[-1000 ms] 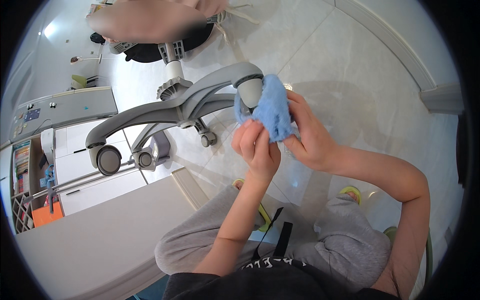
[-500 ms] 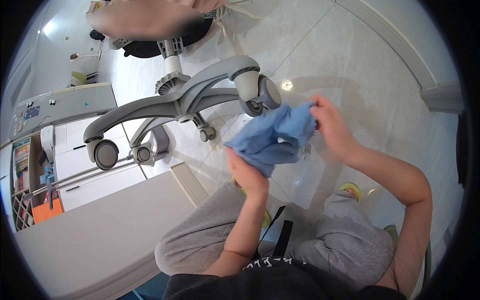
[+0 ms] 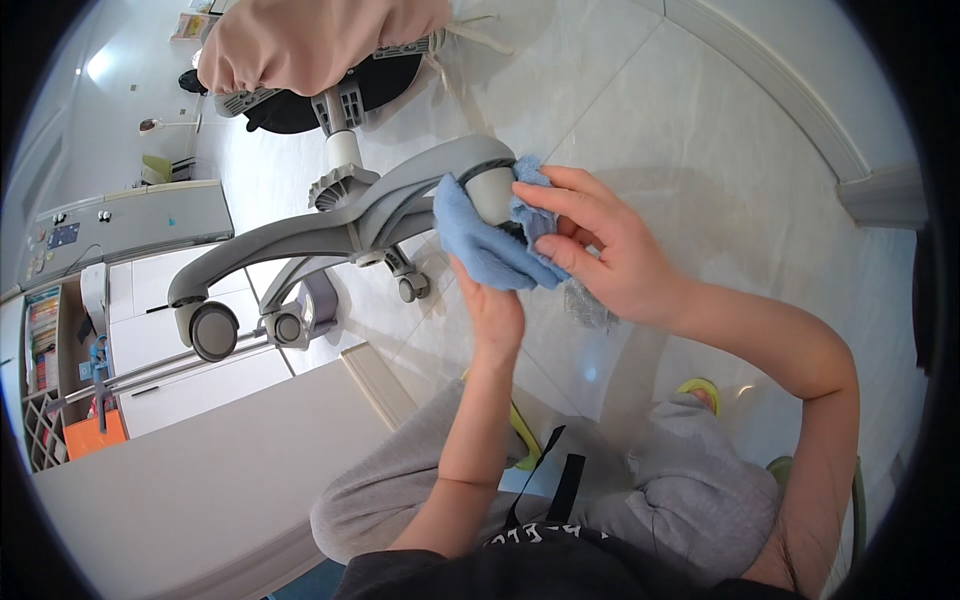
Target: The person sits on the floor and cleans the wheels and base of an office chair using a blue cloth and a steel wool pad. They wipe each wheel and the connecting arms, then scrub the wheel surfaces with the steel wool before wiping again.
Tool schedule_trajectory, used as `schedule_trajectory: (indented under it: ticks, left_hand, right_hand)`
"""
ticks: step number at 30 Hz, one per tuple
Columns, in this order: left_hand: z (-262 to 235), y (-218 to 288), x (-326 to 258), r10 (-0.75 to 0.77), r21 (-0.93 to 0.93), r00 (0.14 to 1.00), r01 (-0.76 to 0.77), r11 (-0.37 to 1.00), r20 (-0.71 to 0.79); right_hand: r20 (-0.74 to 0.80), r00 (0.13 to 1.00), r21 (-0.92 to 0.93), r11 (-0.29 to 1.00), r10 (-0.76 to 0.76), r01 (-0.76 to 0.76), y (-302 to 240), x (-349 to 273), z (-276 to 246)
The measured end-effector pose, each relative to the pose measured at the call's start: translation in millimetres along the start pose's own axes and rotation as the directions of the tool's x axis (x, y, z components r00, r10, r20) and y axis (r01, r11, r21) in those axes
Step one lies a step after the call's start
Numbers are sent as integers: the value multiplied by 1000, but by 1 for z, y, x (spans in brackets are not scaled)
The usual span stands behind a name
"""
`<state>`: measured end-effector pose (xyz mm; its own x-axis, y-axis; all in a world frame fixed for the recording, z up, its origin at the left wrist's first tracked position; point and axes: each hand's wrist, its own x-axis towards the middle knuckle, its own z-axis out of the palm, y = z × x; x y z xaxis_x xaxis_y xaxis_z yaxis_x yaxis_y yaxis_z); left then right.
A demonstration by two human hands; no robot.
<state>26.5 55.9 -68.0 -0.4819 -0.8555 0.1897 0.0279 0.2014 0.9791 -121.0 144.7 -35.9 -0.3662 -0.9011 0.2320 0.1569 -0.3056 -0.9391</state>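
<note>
Blue cloth (image 3: 480, 245) held in both hands (image 3: 495, 315) (image 3: 615, 245) part-hides caster (image 3: 490, 195) on chair base (image 3: 290, 226), w/ drawers (image 3: 225, 385) to L.

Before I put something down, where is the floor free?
The floor between the right hand and the wall looks bare. It is crowded around the chair leg, with the blue cloth and left hand, and farther left by the chair wheels.

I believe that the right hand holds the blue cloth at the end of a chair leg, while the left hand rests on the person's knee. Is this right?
Not quite: the left hand is not on the knee. The head view shows it raised to the lower edge of the blue cloth, while the right hand holds the cloth at the end of a chair leg.
</note>
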Motion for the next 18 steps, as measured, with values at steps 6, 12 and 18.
schedule_trajectory:
  ticks: [6, 12, 18]
  left_hand:
    - [37, 10, 1, 99, 49, 988, -93, 994, -115]
    - [31, 4, 19, 245, 356, 967, -204, 912, -72]
    - [34, 8, 12, -56, -103, 987, 41, 994, -154]
  right_hand:
    - [-133, 980, -219, 969, -148, 116, 16, 12, 13]
    - [-124, 987, -156, 981, 101, -120, 23, 15, 22]
    - [1, 986, -440, 886, -166, 150, 38, 16, 10]
